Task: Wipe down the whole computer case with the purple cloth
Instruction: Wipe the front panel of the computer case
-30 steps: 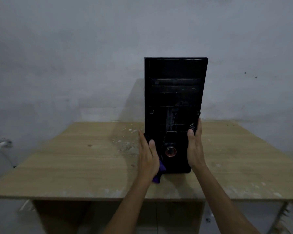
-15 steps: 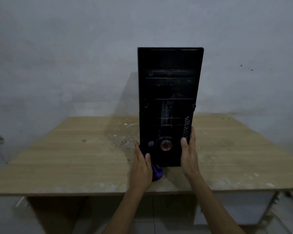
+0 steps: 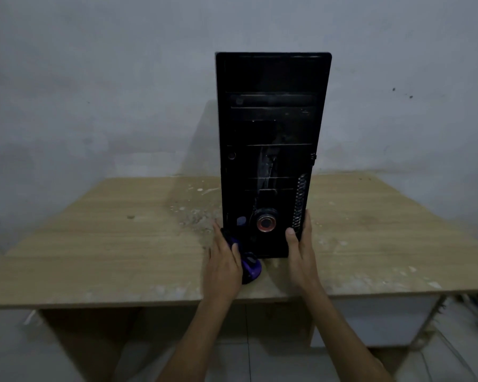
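One black computer case stands upright on the wooden worktop, its front panel facing the person, and it sits squarely between the two hands. The left hand is at the lower left corner of the case, fingers laid along that side edge, and it presses the single purple cloth against the base; the cloth bunches out under the thumb and spills onto the worktop just in front of the case. Whether those fingers curl round the cloth or only pin it, I cannot tell from here. The right hand is on the lower right edge, fingers straight up along the side by the perforated strip, thumb resting on the front face, steadying rather than clutching.

The count: one case, one cloth, two hands, one worktop. On the front panel I can see one round ringed button low down, near both thumbs. Pale crumbs and dust lie scattered on the worktop just left of the case.
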`<state>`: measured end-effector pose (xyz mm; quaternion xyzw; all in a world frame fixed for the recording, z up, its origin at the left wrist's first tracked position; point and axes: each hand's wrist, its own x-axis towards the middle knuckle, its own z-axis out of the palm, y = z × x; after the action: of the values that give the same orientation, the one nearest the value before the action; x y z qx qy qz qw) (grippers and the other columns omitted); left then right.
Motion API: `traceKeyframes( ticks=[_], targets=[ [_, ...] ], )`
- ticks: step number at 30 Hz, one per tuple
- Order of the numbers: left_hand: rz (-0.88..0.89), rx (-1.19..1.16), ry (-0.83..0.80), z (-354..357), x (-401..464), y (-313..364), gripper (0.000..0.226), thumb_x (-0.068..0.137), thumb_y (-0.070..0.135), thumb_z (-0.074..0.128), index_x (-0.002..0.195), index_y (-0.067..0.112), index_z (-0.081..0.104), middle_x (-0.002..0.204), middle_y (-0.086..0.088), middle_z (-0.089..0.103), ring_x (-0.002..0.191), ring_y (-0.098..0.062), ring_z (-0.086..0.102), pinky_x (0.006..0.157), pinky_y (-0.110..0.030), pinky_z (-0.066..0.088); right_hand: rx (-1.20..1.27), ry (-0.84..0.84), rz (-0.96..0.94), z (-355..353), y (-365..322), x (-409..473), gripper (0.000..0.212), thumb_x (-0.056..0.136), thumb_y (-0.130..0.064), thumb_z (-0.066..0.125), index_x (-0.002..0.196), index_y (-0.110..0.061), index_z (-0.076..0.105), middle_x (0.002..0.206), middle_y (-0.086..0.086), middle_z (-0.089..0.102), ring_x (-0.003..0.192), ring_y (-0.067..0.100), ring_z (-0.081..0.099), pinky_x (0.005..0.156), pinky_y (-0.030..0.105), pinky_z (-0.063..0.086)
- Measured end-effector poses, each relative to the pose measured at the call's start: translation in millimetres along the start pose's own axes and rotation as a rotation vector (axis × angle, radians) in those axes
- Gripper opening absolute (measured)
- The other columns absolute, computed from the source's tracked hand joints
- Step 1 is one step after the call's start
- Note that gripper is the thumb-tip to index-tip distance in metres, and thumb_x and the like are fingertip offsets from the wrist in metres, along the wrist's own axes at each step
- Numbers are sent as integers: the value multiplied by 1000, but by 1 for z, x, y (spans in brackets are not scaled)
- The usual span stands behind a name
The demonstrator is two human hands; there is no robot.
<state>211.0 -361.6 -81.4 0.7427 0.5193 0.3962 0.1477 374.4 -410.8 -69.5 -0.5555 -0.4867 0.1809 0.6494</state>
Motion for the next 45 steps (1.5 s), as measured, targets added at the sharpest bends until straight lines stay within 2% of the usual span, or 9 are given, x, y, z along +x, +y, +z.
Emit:
traceKeyframes(
  ticks=[11, 19, 24, 30, 35, 37, 40, 42, 45],
  targets=[
    [-107, 185, -74, 3, -2, -9, 64, 108, 38, 28, 159, 5, 8, 163, -8, 29, 148, -23, 31, 122, -43, 21, -29, 6, -4, -1, 2, 0, 77, 98, -57, 39, 162, -30, 6, 167, -19, 9, 152, -3, 13, 121, 25, 22],
    [-28, 210, -18, -10, -14, -16, 48, 103, 44, 26, 127, 9, 49, 118, -11, 62, 108, -30, 59, 98, -45, 44, -34, 15, 14, -4, -1, -3, 75, 99, -56, 41, 162, -29, 9, 162, -21, 13, 151, -3, 12, 126, 37, 19],
    [81, 71, 125, -24, -19, -9, 46, 100, 59, 27, 102, 18, 48, 93, -1, 58, 89, -23, 56, 83, -38, 45, -6, 66, 35, -9, -13, -4, 82, 93, -68, 48, 160, -37, 12, 163, -7, 23, 148, 12, 29, 119, 50, 36],
    [182, -282, 29, -56, 8, 33, 34, 94, 55, 58, 95, 22, 58, 80, 8, 62, 74, -5, 59, 71, -35, 52, -151, 184, -184, -17, -60, 0, 53, 99, -41, 57, 148, -28, 40, 134, -1, 44, 116, 10, 51, 89, 23, 49],
    [170, -522, -119, -91, 33, 75, 26, 88, 49, 69, 96, 25, 67, 86, 7, 72, 81, -6, 68, 73, -25, 54, -258, -262, -268, -28, -93, 10, 62, 87, -67, 56, 137, -31, 54, 122, -8, 56, 111, 1, 55, 87, 13, 46],
    [163, -594, -174, -102, 43, 91, 21, 88, 48, 68, 91, 27, 66, 81, 11, 73, 77, -6, 69, 68, -18, 51, -279, -433, -233, -29, -106, 14, 59, 87, -68, 61, 133, -32, 55, 124, -8, 61, 112, 2, 58, 90, 20, 51],
    [183, -624, -180, -115, 53, 110, 26, 86, 52, 66, 88, 27, 65, 75, 15, 72, 71, 0, 67, 65, -12, 47, -185, -486, -232, -28, -122, 23, 32, 95, -50, 62, 111, -23, 64, 104, 0, 70, 94, 16, 68, 74, 36, 56],
    [212, -584, -166, -122, 61, 116, 42, 81, 65, 63, 90, 24, 65, 78, 8, 72, 72, -5, 67, 68, -18, 51, -131, -478, -238, -30, -131, 30, 31, 101, -42, 58, 100, -12, 65, 90, 12, 68, 80, 31, 66, 68, 51, 51],
    [251, -559, -188, -137, 73, 118, 64, 77, 76, 62, 93, 14, 62, 83, -6, 70, 77, -22, 68, 72, -36, 55, -156, -468, -259, -38, -149, 41, 31, 103, -33, 55, 91, -5, 61, 74, 10, 60, 62, 25, 55, 58, 40, 42]
  ],
)
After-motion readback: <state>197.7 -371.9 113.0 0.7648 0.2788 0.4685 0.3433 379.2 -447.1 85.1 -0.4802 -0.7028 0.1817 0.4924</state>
